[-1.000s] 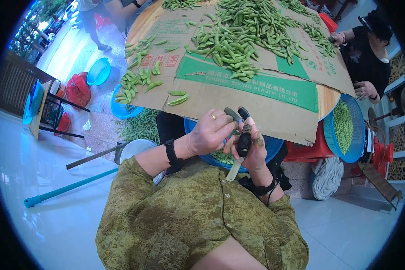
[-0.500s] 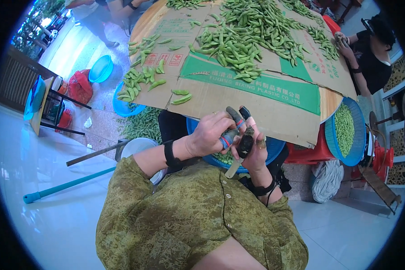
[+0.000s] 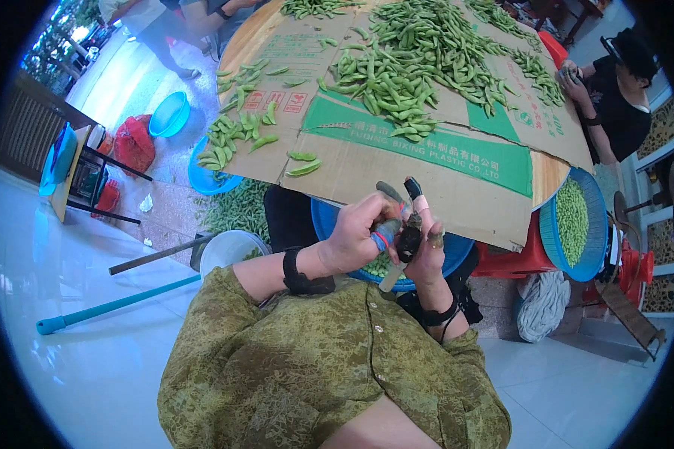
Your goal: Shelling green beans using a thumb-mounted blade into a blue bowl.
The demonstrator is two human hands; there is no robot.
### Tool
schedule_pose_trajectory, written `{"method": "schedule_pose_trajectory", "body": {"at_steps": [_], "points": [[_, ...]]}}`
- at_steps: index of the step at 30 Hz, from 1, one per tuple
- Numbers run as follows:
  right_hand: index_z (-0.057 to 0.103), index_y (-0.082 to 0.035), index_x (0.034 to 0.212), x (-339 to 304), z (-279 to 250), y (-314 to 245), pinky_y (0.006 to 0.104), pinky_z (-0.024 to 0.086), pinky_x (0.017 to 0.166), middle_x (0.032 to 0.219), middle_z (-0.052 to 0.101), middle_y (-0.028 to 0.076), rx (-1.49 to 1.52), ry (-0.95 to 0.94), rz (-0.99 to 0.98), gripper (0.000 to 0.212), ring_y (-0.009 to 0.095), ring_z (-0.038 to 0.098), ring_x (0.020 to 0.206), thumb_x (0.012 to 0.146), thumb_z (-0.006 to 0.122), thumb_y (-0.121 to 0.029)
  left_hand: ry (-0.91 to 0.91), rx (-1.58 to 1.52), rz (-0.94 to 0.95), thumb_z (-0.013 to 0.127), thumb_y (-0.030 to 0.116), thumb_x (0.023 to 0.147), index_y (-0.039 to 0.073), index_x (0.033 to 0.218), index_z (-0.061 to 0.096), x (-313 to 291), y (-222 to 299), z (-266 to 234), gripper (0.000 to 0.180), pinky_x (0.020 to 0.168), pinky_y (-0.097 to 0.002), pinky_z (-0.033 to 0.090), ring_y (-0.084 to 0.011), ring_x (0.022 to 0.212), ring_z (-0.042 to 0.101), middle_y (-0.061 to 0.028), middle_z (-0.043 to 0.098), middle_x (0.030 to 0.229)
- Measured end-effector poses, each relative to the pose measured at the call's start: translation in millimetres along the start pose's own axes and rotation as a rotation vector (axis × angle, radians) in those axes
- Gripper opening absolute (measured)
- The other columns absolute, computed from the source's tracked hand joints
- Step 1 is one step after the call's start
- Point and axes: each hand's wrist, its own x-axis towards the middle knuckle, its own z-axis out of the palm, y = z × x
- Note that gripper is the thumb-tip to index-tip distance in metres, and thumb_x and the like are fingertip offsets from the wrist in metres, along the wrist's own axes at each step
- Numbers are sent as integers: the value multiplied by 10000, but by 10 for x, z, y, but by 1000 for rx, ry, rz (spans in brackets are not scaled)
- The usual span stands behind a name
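In front of my chest, above a blue basin (image 3: 457,258) of shelled green beans (image 3: 380,263), my left hand (image 3: 358,230) meets my right hand (image 3: 427,258). Dark coverings wrap several fingertips, some with red and blue bands. My left fingers are pinched together against the right hand's fingers; what they grip is hidden. On the right hand one black-tipped finger points up and the others curl. Between the hands sits a dark, wrapped piece (image 3: 409,242). A pale, flat strip (image 3: 390,278) sticks down below it; I cannot tell whether this is a tool or a covering.
Cardboard (image 3: 374,172) covers the round table, bearing a heap of green bean pods (image 3: 419,56). A person (image 3: 625,97) sits at right behind a blue basket (image 3: 558,232) of shelled beans. To my left are a white bucket (image 3: 231,251), a teal pole (image 3: 120,305) and pods on the floor (image 3: 236,209).
My left hand and wrist have shifted slightly down and right, and the hands remain together. The pale strip has moved a little. At right, the other person's hands have lifted slightly.
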Motion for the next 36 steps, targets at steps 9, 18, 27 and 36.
{"method": "schedule_pose_trajectory", "body": {"at_steps": [9,18,27,36], "points": [[192,-47,1455,73,82,-3,222,399,369,979,598,88,77,-52,-38,812,98,531,505,901,454,-580,87,144,147,642,-10,787,-17,872,550,-27,-15,88,125,609,-258,498,-149,720,622,-107,611,905],[549,34,1059,-43,-58,-88,306,411,396,665,565,98,-10,136,140,524,155,478,413,963,423,-465,-60,276,309,691,30,755,6,923,617,10,-15,-160,184,663,-310,512,-260,768,658,-121,647,865],[553,33,944,-206,12,130,269,313,370,580,490,67,80,247,269,471,132,392,384,963,450,-426,17,948,83,554,54,750,29,910,648,1363,-613,-1252,188,732,-448,492,-381,832,615,-207,636,863],[515,9,982,-180,116,107,272,328,391,637,475,71,93,67,324,412,137,396,435,967,449,-397,7,1156,-22,537,36,743,22,900,661,1910,-1248,-1357,201,781,-483,484,-424,894,602,-263,607,930]]}}
